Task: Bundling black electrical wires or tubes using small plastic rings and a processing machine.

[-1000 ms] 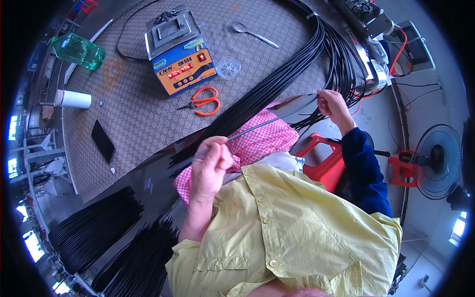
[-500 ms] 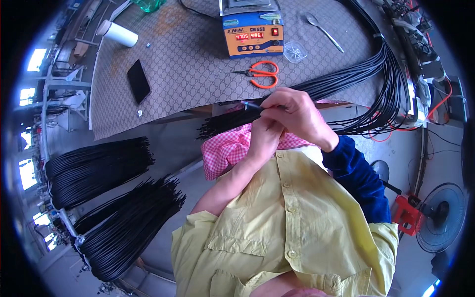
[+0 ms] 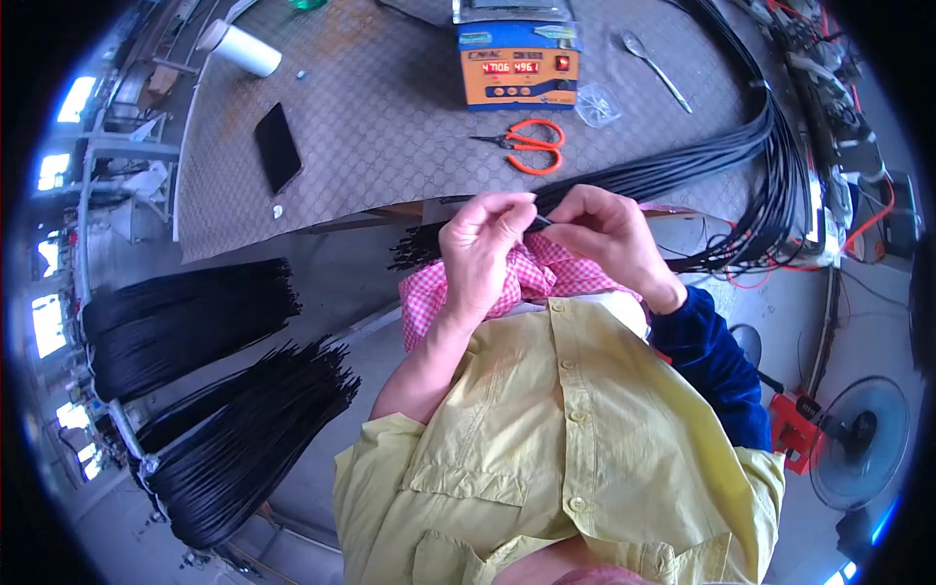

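Both my hands meet in front of my lap at the table's near edge. A short black cable end (image 3: 538,223) shows between their fingertips. My left hand (image 3: 480,249) is closed in a pinch at its left side, and my right hand (image 3: 612,234) pinches it from the right. Much of the cable is covered by the fingers. Just behind the hands, a long bundle of black cables (image 3: 673,164) runs over the table and curves round at the right. Its cut ends (image 3: 417,247) stick out left of my left hand. A pink checked cloth (image 3: 425,297) lies under my wrists.
Orange-handled scissors (image 3: 508,141) lie beyond my hands, before a blue and orange counter box (image 3: 522,78). A phone (image 3: 279,148), a white bottle (image 3: 244,51) and a spoon (image 3: 658,73) are on the patterned table (image 3: 390,117). Two cable bundles (image 3: 190,322) hang at left; a fan (image 3: 860,439) stands right.
My hands, which overlapped before, have come apart sideways. The left hand has turned upright and moved left, with the cable end now between the two hands. The view has shifted slightly.
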`<action>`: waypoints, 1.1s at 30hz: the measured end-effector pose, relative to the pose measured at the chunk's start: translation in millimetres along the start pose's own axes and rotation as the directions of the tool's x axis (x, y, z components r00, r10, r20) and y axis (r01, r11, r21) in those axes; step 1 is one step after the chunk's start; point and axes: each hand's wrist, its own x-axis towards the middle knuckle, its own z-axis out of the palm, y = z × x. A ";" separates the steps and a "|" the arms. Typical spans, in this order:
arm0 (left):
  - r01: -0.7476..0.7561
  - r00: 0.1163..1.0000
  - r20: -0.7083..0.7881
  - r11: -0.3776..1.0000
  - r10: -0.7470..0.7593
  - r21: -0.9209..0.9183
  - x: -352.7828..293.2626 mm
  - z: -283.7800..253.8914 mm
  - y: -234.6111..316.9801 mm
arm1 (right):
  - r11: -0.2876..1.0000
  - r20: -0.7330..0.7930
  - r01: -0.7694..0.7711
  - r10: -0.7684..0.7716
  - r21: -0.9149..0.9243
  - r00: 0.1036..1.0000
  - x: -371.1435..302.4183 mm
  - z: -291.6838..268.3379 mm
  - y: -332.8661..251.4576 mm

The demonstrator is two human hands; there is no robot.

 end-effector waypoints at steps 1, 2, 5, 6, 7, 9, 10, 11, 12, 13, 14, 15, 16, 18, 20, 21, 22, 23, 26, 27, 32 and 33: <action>0.070 0.998 0.010 0.995 -0.069 -0.067 0.2 -1.7 2.2 | 0.999 0.042 -0.037 0.038 -0.024 0.998 1.0 1.4 -4.7; 0.134 0.991 0.021 0.982 -0.133 -0.136 0.5 -1.7 2.7 | 0.999 0.074 -0.047 0.046 0.009 0.996 -1.4 -3.4 -3.4; 0.445 0.894 0.295 0.740 -0.337 -0.504 6.2 -1.8 -10.1 | 0.939 0.056 -0.194 0.186 0.283 0.981 -8.5 -4.6 -8.7; 0.503 0.861 0.407 0.621 -0.304 -0.600 8.1 1.0 -19.7 | 0.878 0.161 -0.216 0.161 0.428 0.974 -8.1 -10.4 -1.2; 0.551 0.831 0.467 0.574 -0.304 -0.606 13.1 4.9 -24.8 | 0.839 0.189 -0.241 0.168 0.487 0.967 -7.7 -16.8 9.4; 0.535 0.845 0.388 0.563 -0.368 -0.630 13.8 8.4 -25.3 | 0.829 0.225 -0.249 0.153 0.501 0.962 -5.5 -16.8 16.2; 0.454 0.887 0.249 0.640 -0.388 -0.620 11.1 11.1 -20.5 | 0.872 0.200 -0.199 0.119 0.448 0.972 -5.4 -15.1 19.6; 0.327 0.945 0.157 0.793 -0.288 -0.513 9.9 10.1 -18.0 | 0.900 0.181 -0.179 0.114 0.398 0.977 -5.2 -14.6 23.4; 0.192 0.981 0.072 0.909 -0.178 -0.369 8.8 10.9 -15.3 | 0.921 0.168 -0.161 0.107 0.356 0.980 -5.7 -13.5 26.3; 0.035 0.999 -0.007 0.994 -0.036 -0.103 10.8 15.0 -14.4 | 0.928 0.113 -0.101 0.065 0.358 0.992 -7.9 -10.0 26.9; 0.012 1.000 -0.015 0.993 -0.013 -0.114 11.1 18.6 -14.2 | 0.933 0.058 -0.025 0.005 0.360 0.998 -10.5 -5.9 27.1; 0.122 0.992 0.007 0.952 -0.125 -0.281 13.2 22.4 -13.6 | 0.939 0.007 0.028 -0.033 0.343 0.999 -11.3 -6.3 30.9; 0.228 0.972 0.051 0.870 -0.229 -0.436 13.9 24.5 -12.4 | 0.942 -0.047 0.081 -0.069 0.325 0.996 -10.6 -5.1 33.8; 0.365 0.915 0.111 0.680 -0.387 -0.636 15.2 26.3 -13.1 | 0.950 -0.020 0.084 -0.082 0.301 0.996 -8.2 -4.8 32.7; 0.455 0.859 0.167 0.570 -0.485 -0.685 20.4 26.1 -22.3 | 0.955 0.001 0.033 -0.035 0.295 0.999 -7.8 -7.7 31.6; 0.463 0.860 0.177 0.585 -0.479 -0.666 21.1 25.9 -19.6 | 0.960 -0.006 -0.009 0.011 0.280 1.000 -8.6 -8.0 26.5; 0.458 0.878 0.226 0.604 -0.422 -0.652 23.2 24.7 -27.5 | 0.964 -0.022 -0.049 0.056 0.261 0.998 -10.3 -11.6 22.6; 0.442 0.891 0.264 0.576 -0.370 -0.688 24.7 20.3 -33.6 | 0.964 -0.050 -0.084 0.100 0.254 0.994 -10.5 -8.3 16.7; 0.445 0.895 0.300 0.711 -0.330 -0.545 13.6 6.1 -10.0 | 0.953 -0.079 -0.126 0.154 0.277 0.985 -9.9 -2.8 1.4; 0.431 0.901 0.287 0.753 -0.326 -0.497 12.8 5.9 -9.5 | 0.948 -0.056 -0.158 0.180 0.276 0.982 -9.6 -4.4 -0.2; 0.319 0.945 0.172 0.898 -0.278 -0.303 8.8 4.6 0.4 | 0.897 0.033 -0.193 0.195 0.397 0.980 -10.3 -6.7 0.4; 0.282 0.957 0.143 0.920 -0.251 -0.271 8.1 5.1 0.1 | 0.887 0.049 -0.213 0.212 0.410 0.976 -10.2 -7.5 1.8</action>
